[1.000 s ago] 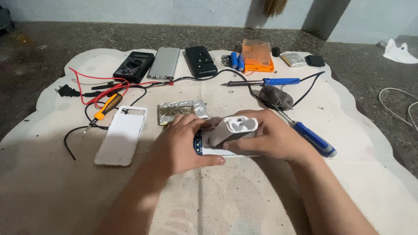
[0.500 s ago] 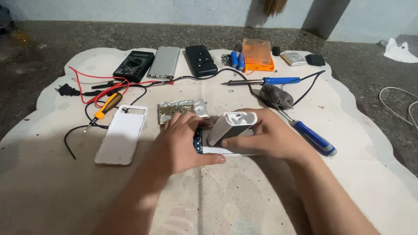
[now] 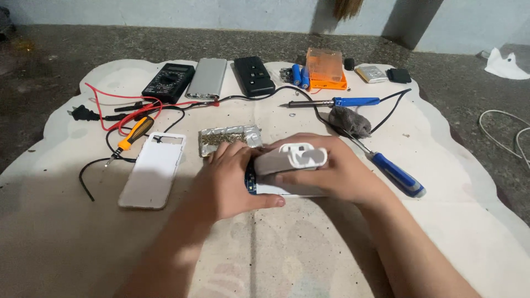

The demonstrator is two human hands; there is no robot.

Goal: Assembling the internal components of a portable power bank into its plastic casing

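Observation:
Both my hands grip a white power bank [image 3: 291, 161] in the middle of the pale mat [image 3: 83, 243]. My left hand [image 3: 229, 179] wraps its left end, where a blue circuit board edge shows. My right hand [image 3: 345, 171] holds its right side, fingers curled under the casing. The casing's end with its ports points toward the camera and tilts up slightly. A white flat cover [image 3: 153, 169] lies to the left of my hands. A foil-lined tray with small bits [image 3: 229, 136] sits just beyond my left hand.
A black multimeter [image 3: 168, 81] with red leads, a silver case [image 3: 208, 78], a black case [image 3: 254, 75], blue cells [image 3: 300, 74], an orange box [image 3: 326, 69], a blue soldering iron [image 3: 337, 102], a grey sponge [image 3: 350, 120], an orange screwdriver [image 3: 132, 133] and a blue screwdriver [image 3: 395, 172] surround my hands.
The white casing has tilted and shifted a little between my hands. Both hands stay in about the same place on it.

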